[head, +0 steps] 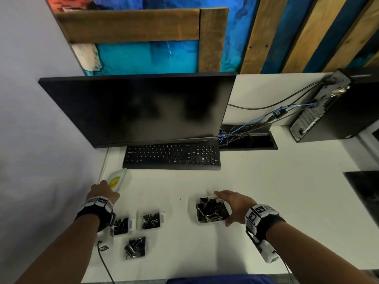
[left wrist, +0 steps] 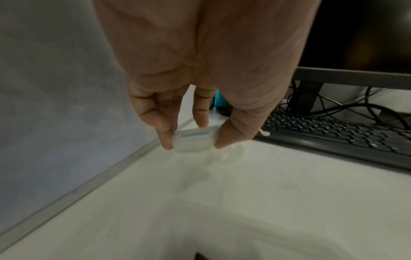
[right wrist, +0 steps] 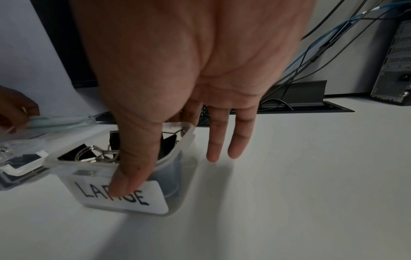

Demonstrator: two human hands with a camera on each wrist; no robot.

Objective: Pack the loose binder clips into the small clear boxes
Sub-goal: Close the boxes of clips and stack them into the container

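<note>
A clear box (head: 199, 219) labelled LARGE (right wrist: 153, 200) stands open on the white desk, full of black binder clips (head: 209, 208) (right wrist: 100, 153). My right hand (head: 222, 208) (right wrist: 155, 154) holds it from the right, thumb on the near wall and forefinger at the far corner; the other fingers (right wrist: 214, 140) hang straight beside it. My left hand (head: 108, 188) (left wrist: 193, 147) pinches the edge of a clear lid (head: 119, 179) (left wrist: 193, 136) with a green and yellow label, at the desk's left edge. Three small clear boxes (head: 121, 224) (head: 151, 221) (head: 135, 247) hold clips.
A black keyboard (head: 172, 156) and a dark monitor (head: 139, 111) stand behind the boxes. A cable slot (head: 248, 140) and a PC tower (head: 332, 111) are at the back right. A grey wall (head: 41, 140) borders the desk on the left.
</note>
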